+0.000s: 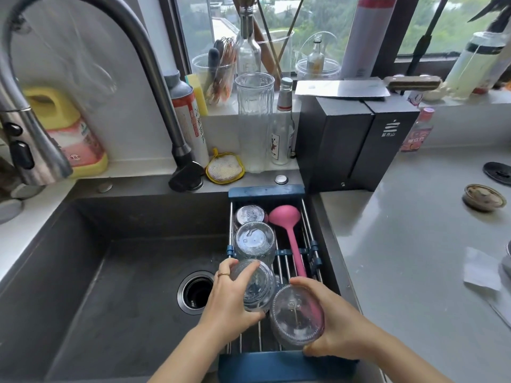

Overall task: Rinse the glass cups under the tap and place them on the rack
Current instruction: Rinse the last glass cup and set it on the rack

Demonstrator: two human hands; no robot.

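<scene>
Head view: left hand (229, 302) and right hand (336, 331) each wrap an upturned glass (255, 287) over the rack (284, 364) at 6 o'clock; two cups (254, 240) already drain at 12; tap (36, 158) dry.

I see a pink ladle (287, 230) lying just beyond the hands, and a yellow scrubber (224, 168) farther back.
</scene>
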